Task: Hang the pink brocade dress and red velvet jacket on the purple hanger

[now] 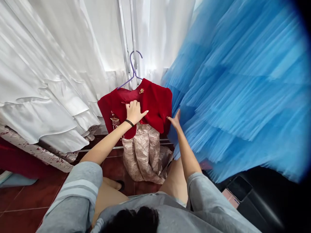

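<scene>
A short red velvet jacket (155, 100) with a jewelled brooch and beaded tassel trim hangs on a purple hanger (132, 63). Below its hem falls a shiny beige-pink brocade skirt (142, 152). My left hand (134, 112), with a black band at the wrist, rests on the jacket's front below the neckline, its thumb spread to the right and its fingers slightly bent. At the jacket's right sleeve edge is my right hand (175, 121), open, thumb tip against or very near the velvet and fingers apart beside the blue tulle.
White satin dresses (55, 81) hang at the left and behind. A large layered blue tulle gown (233, 87) fills the right side. Metal rack poles (133, 35) stand behind the hanger. A phone (239, 189) lies on a black surface at lower right. The floor has red tiles (31, 200).
</scene>
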The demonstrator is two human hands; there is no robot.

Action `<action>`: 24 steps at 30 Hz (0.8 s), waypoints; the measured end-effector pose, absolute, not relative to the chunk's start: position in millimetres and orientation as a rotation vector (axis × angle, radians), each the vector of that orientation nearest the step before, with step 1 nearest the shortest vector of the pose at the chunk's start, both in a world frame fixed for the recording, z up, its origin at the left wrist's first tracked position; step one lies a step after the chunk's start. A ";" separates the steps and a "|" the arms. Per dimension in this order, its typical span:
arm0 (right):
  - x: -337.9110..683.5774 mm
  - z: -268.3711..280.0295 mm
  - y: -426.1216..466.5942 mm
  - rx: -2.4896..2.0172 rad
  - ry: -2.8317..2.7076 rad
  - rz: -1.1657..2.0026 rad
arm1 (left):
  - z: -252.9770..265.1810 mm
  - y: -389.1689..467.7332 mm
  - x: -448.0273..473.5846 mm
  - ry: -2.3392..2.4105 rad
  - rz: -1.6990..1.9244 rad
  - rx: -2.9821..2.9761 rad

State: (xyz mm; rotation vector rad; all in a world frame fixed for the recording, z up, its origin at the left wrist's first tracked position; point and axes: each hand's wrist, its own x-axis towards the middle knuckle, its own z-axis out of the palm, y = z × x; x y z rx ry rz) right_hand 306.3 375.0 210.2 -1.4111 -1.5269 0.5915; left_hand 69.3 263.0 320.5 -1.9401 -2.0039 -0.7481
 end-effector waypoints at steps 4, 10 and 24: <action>330.7 224.1 395.2 -1.325 -1.862 0.850 | 298.5 276.5 84.6 -2.255 -1.126 -1.934; 364.3 245.3 381.1 -1.373 -1.529 0.322 | 315.1 245.7 118.7 -1.929 -2.408 -2.457; 309.2 177.0 293.5 -1.489 -1.329 0.532 | 289.5 213.7 9.8 -2.475 -1.397 -1.884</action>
